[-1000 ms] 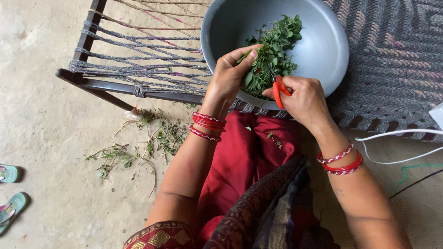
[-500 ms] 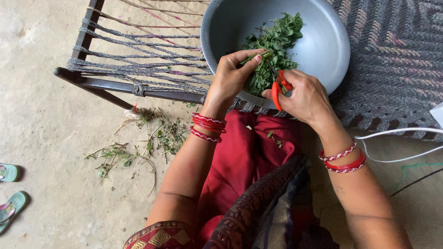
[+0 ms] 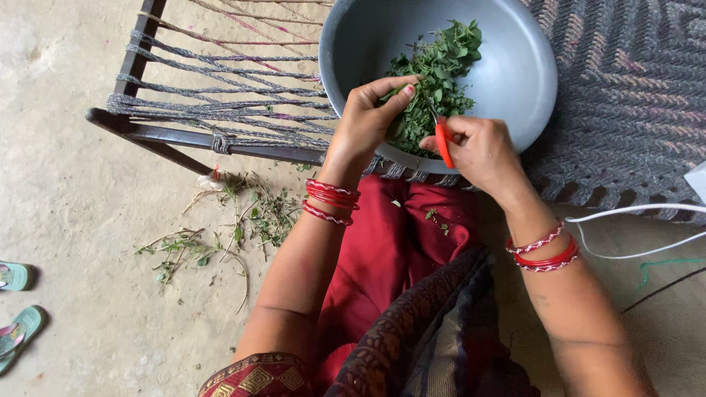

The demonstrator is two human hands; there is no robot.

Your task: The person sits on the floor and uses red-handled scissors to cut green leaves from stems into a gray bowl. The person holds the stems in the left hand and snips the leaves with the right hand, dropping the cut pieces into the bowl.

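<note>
A grey metal bowl (image 3: 515,66) rests on a woven rope cot (image 3: 625,110) and holds a heap of green leafy herbs (image 3: 441,66). My left hand (image 3: 364,121) pinches a bunch of those greens at the bowl's near rim. My right hand (image 3: 482,151) grips red-handled scissors (image 3: 443,143), whose blades point up into the bunch, handles squeezed together. Red bangles circle both wrists.
Cut stems and leaf scraps (image 3: 220,228) lie on the concrete floor under the cot's dark frame (image 3: 206,140). Teal sandals (image 3: 15,309) sit at the left edge. A white cable (image 3: 632,213) and thin wires run along the right. Red cloth covers my lap (image 3: 390,250).
The scissor handles, spread half a second ago, have squeezed together in my right hand. My left hand has stayed on the bunch with only a slight shift.
</note>
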